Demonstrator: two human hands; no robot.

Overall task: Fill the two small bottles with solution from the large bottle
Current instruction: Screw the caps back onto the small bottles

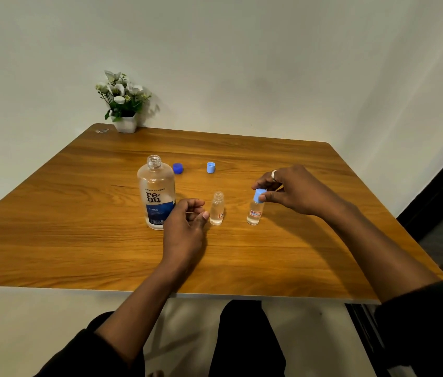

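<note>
The large clear bottle [156, 191] with a blue label stands uncapped at the table's middle. Its dark blue cap [178, 168] lies behind it. Two small clear bottles hold liquid. The left small bottle [217, 208] stands uncapped. My left hand [185, 227] rests between it and the large bottle, fingers curled and apart, holding nothing. The right small bottle [254, 211] carries a light blue cap [259, 195], which my right hand [293, 189] pinches from above. A second light blue cap [211, 167] lies farther back.
The wooden table [79, 240] stands against a white wall. A white pot of artificial flowers [124, 104] sits at the far left corner. The near table edge runs in front of my lap.
</note>
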